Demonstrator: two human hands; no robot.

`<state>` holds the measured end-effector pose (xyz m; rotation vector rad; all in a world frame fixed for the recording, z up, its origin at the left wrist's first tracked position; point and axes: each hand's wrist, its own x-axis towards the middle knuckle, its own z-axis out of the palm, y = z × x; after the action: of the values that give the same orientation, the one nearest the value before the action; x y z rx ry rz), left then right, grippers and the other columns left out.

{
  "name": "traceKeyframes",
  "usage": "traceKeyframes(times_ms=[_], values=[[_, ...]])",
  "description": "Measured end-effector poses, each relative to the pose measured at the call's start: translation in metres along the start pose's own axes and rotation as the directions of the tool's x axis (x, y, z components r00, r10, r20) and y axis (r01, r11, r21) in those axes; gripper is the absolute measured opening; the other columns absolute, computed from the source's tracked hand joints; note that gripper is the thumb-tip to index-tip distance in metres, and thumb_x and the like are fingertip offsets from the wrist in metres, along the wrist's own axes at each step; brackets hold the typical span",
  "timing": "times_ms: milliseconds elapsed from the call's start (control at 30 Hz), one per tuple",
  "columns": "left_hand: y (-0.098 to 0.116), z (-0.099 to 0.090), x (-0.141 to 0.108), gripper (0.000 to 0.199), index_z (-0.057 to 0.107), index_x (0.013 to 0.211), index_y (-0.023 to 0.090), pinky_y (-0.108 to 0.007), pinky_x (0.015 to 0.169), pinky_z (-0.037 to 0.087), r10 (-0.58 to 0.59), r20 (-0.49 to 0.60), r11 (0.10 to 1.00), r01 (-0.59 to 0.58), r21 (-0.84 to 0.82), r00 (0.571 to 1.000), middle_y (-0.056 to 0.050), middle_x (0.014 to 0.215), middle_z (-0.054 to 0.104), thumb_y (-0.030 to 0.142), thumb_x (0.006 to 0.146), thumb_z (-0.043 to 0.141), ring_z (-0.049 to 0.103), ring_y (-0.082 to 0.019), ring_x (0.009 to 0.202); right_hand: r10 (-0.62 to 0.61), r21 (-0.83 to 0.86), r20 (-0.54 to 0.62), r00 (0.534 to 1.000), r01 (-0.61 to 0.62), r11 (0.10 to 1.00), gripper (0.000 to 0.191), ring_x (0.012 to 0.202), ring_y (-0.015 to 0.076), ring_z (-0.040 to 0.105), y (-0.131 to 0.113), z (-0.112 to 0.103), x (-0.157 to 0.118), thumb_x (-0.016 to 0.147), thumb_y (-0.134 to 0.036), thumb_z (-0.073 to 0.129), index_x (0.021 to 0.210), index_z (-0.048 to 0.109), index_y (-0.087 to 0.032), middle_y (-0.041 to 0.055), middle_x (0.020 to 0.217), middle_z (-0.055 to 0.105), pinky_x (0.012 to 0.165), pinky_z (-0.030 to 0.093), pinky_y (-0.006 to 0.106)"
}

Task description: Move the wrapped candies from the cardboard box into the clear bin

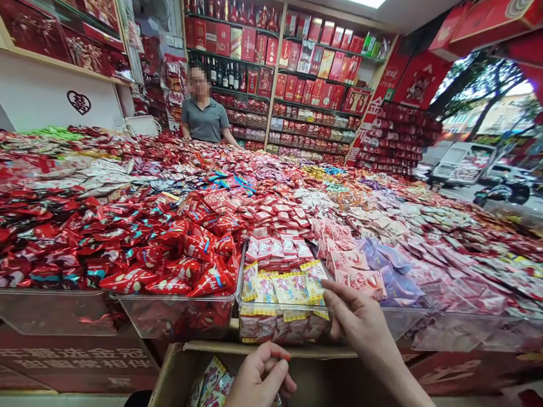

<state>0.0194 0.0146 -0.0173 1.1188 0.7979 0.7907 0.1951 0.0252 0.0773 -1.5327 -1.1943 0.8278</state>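
Observation:
My right hand [360, 316] reaches over the front right corner of a clear plastic bin [282, 305]. Its thumb and forefinger close at the right end of a small yellow-and-white candy packet [316, 281]. More yellow-edged packets [284, 288] lie in a row beside it, in front of stacked red-and-white packets [280, 249]. My left hand [263, 378] is above an open cardboard box [174, 382], its fingers curled and the thumb against them. Whatever it may hold is hidden. Inside the box, loose yellow-edged candy packets [211, 383] lie at the left.
Red snack bags [179, 261] fill the bin to the left; pink packets [358, 278] and purple packets [391, 270] are to the right. A person in a grey shirt [205, 119] stands behind the display. Shelves of red boxes [246, 42] line the back wall.

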Motion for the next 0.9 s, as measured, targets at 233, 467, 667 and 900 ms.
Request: traceKeyframes(times_ms=[233,467,667,900], values=[[-0.003,-0.002,0.000,0.030,0.050,0.081,0.014,-0.022,0.051,0.039,0.011,0.028,1.000,-0.012,0.028,1.000,0.000,0.057,0.062,0.043,0.073,0.052,0.052,-0.011,0.051,0.025,-0.379,0.237,0.971,0.069,0.923,0.036,0.036,0.0146,0.051,-0.014,-0.007,0.018,0.076,-0.040,0.045,0.097,0.061,-0.016,0.0013,0.048,0.060,0.037,0.031,0.023],[-0.006,-0.002,0.000,0.031,0.050,0.081,0.014,-0.023,0.053,0.042,0.022,0.042,1.000,-0.023,0.010,0.999,-0.001,0.058,0.060,0.044,0.072,0.053,0.053,-0.011,0.053,-0.105,-0.864,0.262,0.959,0.282,0.417,0.032,0.067,0.0221,0.060,-0.028,-0.001,0.020,0.081,-0.034,0.040,0.069,0.066,-0.019,0.0092,0.070,0.066,0.053,0.034,0.027],[-0.007,-0.003,0.001,0.025,0.050,0.080,0.013,-0.023,0.053,0.041,0.043,0.036,0.998,-0.045,0.048,0.998,-0.001,0.058,0.060,0.038,0.074,0.052,0.052,-0.011,0.053,-0.017,-0.952,0.256,0.967,0.255,0.173,0.028,0.071,0.0211,0.059,-0.036,0.004,0.028,0.079,-0.034,0.043,0.072,0.064,-0.016,0.0103,0.077,0.061,0.054,0.033,0.025],[-0.012,-0.001,0.001,0.018,0.049,0.080,0.014,-0.023,0.052,0.042,0.034,0.050,0.993,-0.040,0.109,0.998,-0.002,0.059,0.061,0.031,0.076,0.049,0.052,-0.011,0.052,-0.017,-0.901,0.388,0.922,0.383,0.204,0.021,0.079,0.0204,0.058,-0.031,0.005,0.042,0.077,-0.031,0.045,0.081,0.059,-0.015,0.0099,0.087,0.062,0.061,0.035,0.025]])
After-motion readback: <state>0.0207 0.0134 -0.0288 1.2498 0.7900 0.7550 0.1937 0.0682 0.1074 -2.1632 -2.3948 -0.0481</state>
